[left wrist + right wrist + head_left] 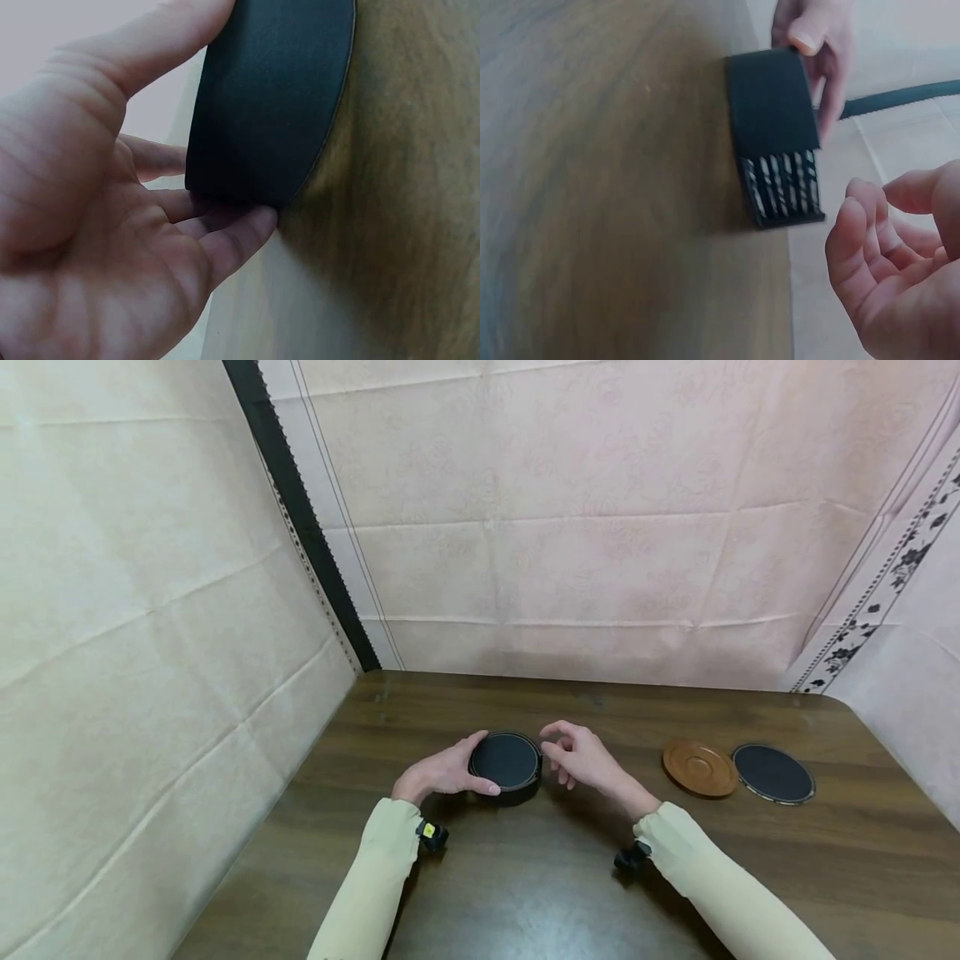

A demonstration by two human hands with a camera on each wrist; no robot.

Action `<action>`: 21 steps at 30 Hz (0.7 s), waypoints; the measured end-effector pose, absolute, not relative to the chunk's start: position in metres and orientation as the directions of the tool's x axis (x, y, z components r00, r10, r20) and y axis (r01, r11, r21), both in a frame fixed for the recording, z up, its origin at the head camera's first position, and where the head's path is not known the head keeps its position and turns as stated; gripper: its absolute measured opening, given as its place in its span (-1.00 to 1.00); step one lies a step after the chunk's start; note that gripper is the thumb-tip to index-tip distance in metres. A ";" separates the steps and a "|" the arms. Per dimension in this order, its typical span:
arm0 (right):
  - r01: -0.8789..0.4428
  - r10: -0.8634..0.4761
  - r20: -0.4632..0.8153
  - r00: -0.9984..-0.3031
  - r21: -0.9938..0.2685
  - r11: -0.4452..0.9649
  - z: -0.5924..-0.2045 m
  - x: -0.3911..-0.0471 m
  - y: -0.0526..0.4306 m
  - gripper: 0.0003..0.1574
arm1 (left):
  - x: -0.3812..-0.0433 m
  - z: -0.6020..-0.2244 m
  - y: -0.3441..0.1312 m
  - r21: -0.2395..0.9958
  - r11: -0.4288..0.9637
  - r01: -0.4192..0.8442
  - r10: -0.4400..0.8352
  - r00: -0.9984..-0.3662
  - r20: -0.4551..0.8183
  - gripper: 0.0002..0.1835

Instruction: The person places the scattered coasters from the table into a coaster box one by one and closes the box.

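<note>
A round black coaster holder (pixel 506 761) stands on the table, a dark disc with a pale rim on top. In the right wrist view, its side opening shows a stack of coaster edges (pixel 783 184) with light patterns. My left hand (pixel 447 769) grips the holder from the left, thumb on the near side and fingers round the far side; the left wrist view shows the palm apart from its wall. Just right of the holder, my right hand (pixel 587 760) hovers with fingers loosely bent and nothing in them. The right wrist view shows a gap between its fingertips and the holder.
Farther right on the table (pixel 525 877) lie a brown wooden coaster (pixel 701 768) with ringed grooves and a black coaster (pixel 773 773) with a light rim, edges close together. Pale cloth walls (pixel 600 527) rise behind the table and at both sides.
</note>
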State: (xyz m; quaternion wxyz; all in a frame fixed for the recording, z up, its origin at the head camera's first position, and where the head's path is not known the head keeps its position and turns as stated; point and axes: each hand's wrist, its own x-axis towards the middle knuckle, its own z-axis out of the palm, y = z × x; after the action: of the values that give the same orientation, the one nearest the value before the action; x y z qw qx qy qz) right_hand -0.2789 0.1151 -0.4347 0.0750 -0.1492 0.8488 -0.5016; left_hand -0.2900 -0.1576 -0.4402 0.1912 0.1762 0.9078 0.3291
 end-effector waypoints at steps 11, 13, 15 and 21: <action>-0.214 -0.342 0.056 -0.938 -0.870 0.445 -0.420 -0.265 0.170 -0.70 | -0.292 -0.442 -0.156 0.661 0.718 0.216 0.460 -0.861 -0.218 0.22; -0.215 -0.337 0.060 -0.940 -0.871 0.442 -0.419 -0.263 0.178 -0.69 | -0.291 -0.442 -0.157 0.661 0.718 0.217 0.461 -0.860 -0.218 0.22; -0.222 -0.335 0.071 -0.939 -0.871 0.439 -0.417 -0.260 0.186 -0.70 | -0.291 -0.442 -0.157 0.660 0.720 0.214 0.457 -0.862 -0.219 0.22; -0.240 -0.325 0.087 -0.942 -0.851 0.468 -0.413 -0.250 0.211 -0.72 | -0.288 -0.441 -0.159 0.662 0.720 0.209 0.453 -0.864 -0.220 0.22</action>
State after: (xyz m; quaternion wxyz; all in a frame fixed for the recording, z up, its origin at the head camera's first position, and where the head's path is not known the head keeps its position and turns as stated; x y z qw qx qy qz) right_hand -0.2502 0.2111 -0.4127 0.0434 -0.1649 0.8556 -0.4888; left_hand -0.2884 -0.1587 -0.4413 0.1864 0.1820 0.9083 0.3272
